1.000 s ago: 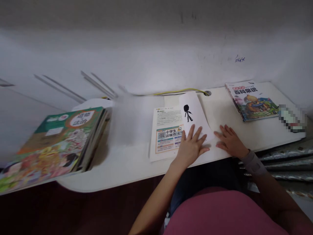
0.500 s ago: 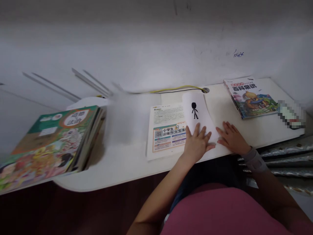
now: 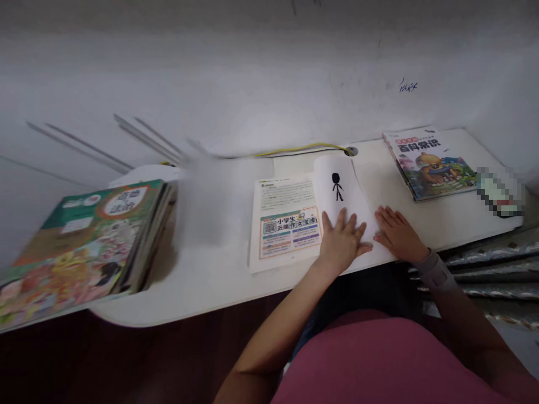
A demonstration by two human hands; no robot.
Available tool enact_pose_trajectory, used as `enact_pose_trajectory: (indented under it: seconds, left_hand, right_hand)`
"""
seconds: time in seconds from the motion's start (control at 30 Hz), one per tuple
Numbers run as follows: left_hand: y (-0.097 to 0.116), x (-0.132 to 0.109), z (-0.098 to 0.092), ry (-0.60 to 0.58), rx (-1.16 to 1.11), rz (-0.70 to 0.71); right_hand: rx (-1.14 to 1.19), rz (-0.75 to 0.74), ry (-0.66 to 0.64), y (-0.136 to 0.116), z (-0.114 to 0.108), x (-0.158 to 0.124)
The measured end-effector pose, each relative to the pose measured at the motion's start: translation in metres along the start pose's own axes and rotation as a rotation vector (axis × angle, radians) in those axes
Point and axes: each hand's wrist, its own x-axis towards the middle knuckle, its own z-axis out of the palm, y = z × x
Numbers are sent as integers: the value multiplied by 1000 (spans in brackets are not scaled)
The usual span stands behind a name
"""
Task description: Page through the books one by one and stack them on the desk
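An open book (image 3: 269, 247) lies on the white desk, its left page printed with text and a coloured box. A black stick figure (image 3: 337, 187) stands out on its white right-hand page (image 3: 326, 168), which curves up slightly. My left hand (image 3: 342, 242) rests on the lower part of that white page, fingers spread. Just to the right, my right hand (image 3: 398, 233) lies flat at the page's right edge, its fingers stretched out and close together. A grey band circles my right wrist.
A thick stack of books (image 3: 92, 235) sits at the left. Another book with a cartoon cover (image 3: 433, 168) lies at the back right, beside a blurred-out object (image 3: 501, 193). A yellow cable (image 3: 295, 150) runs along the wall to a desk hole (image 3: 351, 151).
The view has shifted slightly. My right hand has come a little closer to my left along the page's edge; the left hand stays spread on the page.
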Motion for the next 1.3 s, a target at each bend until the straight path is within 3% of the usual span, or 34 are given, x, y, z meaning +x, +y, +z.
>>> enact_pose_trajectory:
  seconds: [0.17, 0.53, 0.67, 0.8, 0.9, 1.0, 1.1, 1.3]
  left_hand:
    - [6, 3, 1, -30, 17, 12]
    - [25, -13, 2, -101, 28, 2]
    - [17, -10, -6, -150, -4, 43]
    - [-19, 25, -24, -123, -7, 90]
    - [-54, 73, -38, -20, 87, -53]
    - [-79, 115, -48, -90, 115, -162]
    - [-87, 136, -51, -176, 150, -202]
    - [-81, 141, -47, -217, 237, -253]
  right_hand:
    - [-14, 1, 12, 1, 3, -1]
    - [-72, 8, -3, -4, 0, 1]
    - [-89, -5, 6, -4, 0, 0]
    - [-96, -2, -2, -5, -2, 1]
    - [-98, 8, -16, -6, -3, 2]
    - [-103, 16, -22, -8, -5, 2]
    - [-99, 17, -17, -9, -7, 3]
    - [-67, 21, -5, -9, -6, 3]
